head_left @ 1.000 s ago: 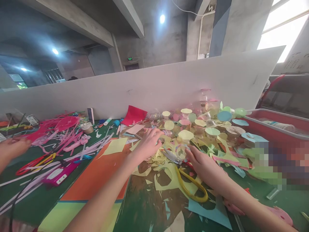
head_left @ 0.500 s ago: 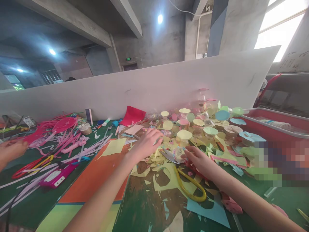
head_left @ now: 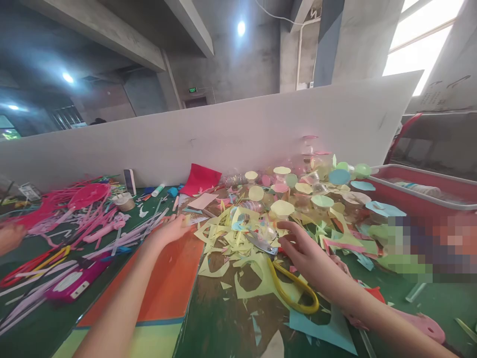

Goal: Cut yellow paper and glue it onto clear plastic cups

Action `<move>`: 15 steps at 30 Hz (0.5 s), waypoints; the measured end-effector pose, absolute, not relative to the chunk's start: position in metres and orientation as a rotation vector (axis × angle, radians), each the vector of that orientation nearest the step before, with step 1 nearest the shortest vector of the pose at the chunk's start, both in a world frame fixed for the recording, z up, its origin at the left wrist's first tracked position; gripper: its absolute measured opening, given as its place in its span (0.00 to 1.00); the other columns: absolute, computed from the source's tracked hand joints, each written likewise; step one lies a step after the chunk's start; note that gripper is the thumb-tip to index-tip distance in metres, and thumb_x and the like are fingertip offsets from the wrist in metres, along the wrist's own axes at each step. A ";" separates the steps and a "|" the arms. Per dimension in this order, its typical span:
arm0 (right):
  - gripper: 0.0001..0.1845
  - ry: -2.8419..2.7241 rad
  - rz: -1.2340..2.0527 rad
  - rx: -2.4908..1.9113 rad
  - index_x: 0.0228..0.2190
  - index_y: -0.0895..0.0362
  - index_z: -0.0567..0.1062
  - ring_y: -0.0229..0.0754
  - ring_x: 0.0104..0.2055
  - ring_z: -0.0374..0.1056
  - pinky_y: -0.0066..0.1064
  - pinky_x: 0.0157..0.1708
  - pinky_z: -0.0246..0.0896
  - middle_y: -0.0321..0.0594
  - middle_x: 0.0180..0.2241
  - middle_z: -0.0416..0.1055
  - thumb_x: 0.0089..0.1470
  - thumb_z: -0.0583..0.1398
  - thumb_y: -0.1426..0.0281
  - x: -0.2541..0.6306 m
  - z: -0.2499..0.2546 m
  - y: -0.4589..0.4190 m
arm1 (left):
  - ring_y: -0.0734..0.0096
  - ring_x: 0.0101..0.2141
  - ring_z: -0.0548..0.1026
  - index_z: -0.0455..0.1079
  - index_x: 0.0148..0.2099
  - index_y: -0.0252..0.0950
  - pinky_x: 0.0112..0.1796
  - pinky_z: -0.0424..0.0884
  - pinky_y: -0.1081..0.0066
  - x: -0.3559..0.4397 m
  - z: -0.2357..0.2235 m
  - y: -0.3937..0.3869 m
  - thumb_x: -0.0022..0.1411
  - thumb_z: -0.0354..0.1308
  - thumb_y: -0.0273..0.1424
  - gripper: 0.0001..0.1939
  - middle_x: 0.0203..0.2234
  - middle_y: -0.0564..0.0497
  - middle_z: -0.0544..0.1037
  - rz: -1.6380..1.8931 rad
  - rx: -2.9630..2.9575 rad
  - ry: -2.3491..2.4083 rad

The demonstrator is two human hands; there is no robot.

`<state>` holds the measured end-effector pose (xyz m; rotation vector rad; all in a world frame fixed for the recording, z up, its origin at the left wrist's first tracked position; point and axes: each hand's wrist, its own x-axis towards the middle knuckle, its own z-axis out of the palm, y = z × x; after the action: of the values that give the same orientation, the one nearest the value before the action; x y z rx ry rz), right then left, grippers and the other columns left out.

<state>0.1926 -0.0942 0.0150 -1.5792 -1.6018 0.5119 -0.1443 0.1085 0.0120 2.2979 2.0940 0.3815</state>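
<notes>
Two bare hands are busy over our messy green table (head_left: 208, 323), and we think this is the part where we pick through cut paper. A good next move calls for light fingers and care near sharp blades.

At the far left we see some of another person's hand (head_left: 11, 237), near a big pink pile (head_left: 63, 199). Next comes a pink box (head_left: 76, 281), then our left hand (head_left: 172, 231). Its arm stretches forward, the back of the hand is up, and its fingers are at the far end of an orange sheet (head_left: 171, 278). We cannot tell if those fingers pinch paper or just rest there.

In the middle lies a heap of yellow paper scraps (head_left: 231, 238). Scissors (head_left: 265, 246) with a yellow handle lie at its right side, blades pointing left and away from us. A clear plastic thing (head_left: 267, 227) is just past them.

Our right hand (head_left: 303, 243) is close by, its arm coming from the lower right. Its fingers are bent and a bit apart, but we cannot tell if they touch anything. Farther right is a red tub (head_left: 410, 206)
</notes>
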 end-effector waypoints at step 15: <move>0.11 -1.909 0.064 -1.385 0.44 0.52 0.65 0.48 0.47 0.69 0.42 0.42 0.69 0.47 0.47 0.67 0.61 0.47 0.72 0.193 -0.003 -0.089 | 0.51 0.48 0.71 0.64 0.53 0.39 0.46 0.63 0.61 -0.100 0.039 0.073 0.65 0.41 0.28 0.18 0.50 0.41 0.72 1.062 2.378 1.920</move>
<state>0.1935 -0.0890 -0.0030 -1.3847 -1.9089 0.0644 -0.1001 0.0729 0.0387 2.3781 1.9197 1.0620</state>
